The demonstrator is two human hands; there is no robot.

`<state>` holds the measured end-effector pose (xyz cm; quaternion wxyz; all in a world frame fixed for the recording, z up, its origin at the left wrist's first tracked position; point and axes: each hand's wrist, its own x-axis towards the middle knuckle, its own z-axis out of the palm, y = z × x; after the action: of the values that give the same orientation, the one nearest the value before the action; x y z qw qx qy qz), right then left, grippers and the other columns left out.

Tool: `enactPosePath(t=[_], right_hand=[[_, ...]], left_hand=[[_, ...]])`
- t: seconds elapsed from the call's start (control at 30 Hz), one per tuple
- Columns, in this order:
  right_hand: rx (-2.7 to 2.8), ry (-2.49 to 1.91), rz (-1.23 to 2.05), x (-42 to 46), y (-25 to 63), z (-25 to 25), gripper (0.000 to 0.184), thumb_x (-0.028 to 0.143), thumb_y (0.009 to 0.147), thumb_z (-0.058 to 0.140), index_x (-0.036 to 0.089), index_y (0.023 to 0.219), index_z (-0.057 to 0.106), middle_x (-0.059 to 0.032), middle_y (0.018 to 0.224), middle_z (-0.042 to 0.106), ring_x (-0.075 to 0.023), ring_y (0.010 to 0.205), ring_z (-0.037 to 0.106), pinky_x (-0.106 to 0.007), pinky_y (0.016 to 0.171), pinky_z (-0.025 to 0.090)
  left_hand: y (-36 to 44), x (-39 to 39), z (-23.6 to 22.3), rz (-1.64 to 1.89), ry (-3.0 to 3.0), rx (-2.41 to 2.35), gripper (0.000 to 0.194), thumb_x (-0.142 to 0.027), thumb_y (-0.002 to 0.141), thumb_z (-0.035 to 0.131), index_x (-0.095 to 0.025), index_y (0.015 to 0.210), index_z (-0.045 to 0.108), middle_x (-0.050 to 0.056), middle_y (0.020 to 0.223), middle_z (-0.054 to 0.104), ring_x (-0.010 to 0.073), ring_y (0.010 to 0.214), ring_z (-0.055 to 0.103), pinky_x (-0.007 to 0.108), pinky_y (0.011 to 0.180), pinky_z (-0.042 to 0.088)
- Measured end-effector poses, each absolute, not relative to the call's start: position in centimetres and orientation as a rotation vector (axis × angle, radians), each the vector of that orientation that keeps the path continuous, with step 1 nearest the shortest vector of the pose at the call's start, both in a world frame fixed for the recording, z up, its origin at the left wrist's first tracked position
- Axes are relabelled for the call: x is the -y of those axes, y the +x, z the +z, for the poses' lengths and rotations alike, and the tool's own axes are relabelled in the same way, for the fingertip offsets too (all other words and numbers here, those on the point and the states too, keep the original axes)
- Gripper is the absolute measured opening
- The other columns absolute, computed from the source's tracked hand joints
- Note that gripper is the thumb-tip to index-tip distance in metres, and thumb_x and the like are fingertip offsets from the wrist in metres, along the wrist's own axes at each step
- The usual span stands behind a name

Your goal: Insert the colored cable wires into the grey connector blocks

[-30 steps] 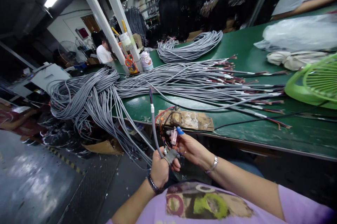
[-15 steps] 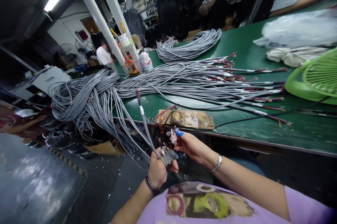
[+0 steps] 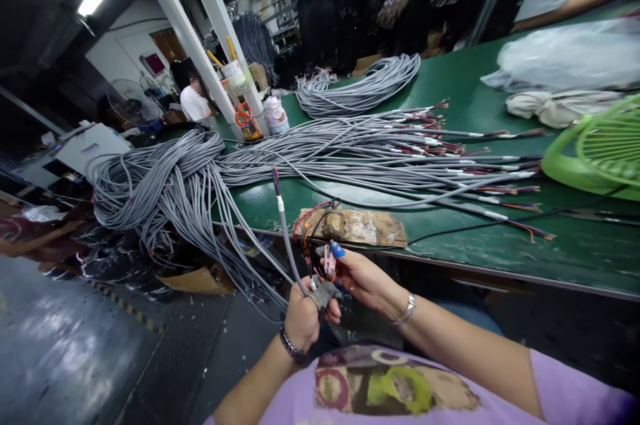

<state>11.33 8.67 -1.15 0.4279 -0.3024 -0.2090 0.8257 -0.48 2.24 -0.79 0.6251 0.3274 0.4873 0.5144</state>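
Note:
My left hand (image 3: 304,320) is closed around a grey cable (image 3: 289,245), near an end where thin coloured wires (image 3: 314,274) fan out. A grey wrap covers its thumb. The cable's other visible end stands up above the hand, with a white band (image 3: 280,202) below its bared wires. My right hand (image 3: 357,278), a blue cover on one fingertip, pinches a small pale pink piece (image 3: 329,261) beside the fanned wires. What kind of piece it is I cannot make out. Behind the hands, a worn wooden block (image 3: 367,226) with red and black leads lies at the table edge.
Many grey cables (image 3: 350,165) stretch across the green table (image 3: 505,245), with a looped bundle (image 3: 155,178) hanging over its left side. A green fan (image 3: 595,145) and a plastic bag (image 3: 565,55) are at right. White posts (image 3: 220,25) rise behind. Other people are nearby.
My left hand and the cable have shifted slightly right, bringing the wires closer to my right hand. The upright cable end has swung right. My right hand keeps its pinch.

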Motion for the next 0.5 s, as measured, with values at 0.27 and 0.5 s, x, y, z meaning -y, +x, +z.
enactPosePath(t=[0.27, 0.5], right_hand=[[0.49, -0.713, 2.108, -8.4, 11.3, -1.4, 0.03, 0.047, 0.077, 0.066, 0.016, 0.077, 0.064, -0.0003, 0.064, 0.063, -0.0099, 0.054, 0.053, -0.021, 0.05, 0.039], [0.5, -0.694, 2.198, -8.3, 11.8, -1.1, 0.036, 0.049, 0.083, 0.057, 0.015, 0.074, 0.065, -0.0028, 0.064, 0.062, -0.0107, 0.057, 0.056, -0.021, 0.054, 0.047]], left_hand=[[-0.4, -2.0, -0.6, 1.165, 0.769, -1.161, 0.04, -0.05, 0.06, 0.073, -0.013, 0.062, 0.058, 0.0, 0.039, 0.057, 0.0085, 0.03, 0.046, 0.018, 0.034, 0.036], [-1.0, -1.2, -0.7, 1.197, 0.752, -1.151, 0.041, -0.051, 0.059, 0.075, -0.014, 0.061, 0.057, 0.0, 0.038, 0.056, 0.009, 0.029, 0.047, 0.018, 0.032, 0.037]])
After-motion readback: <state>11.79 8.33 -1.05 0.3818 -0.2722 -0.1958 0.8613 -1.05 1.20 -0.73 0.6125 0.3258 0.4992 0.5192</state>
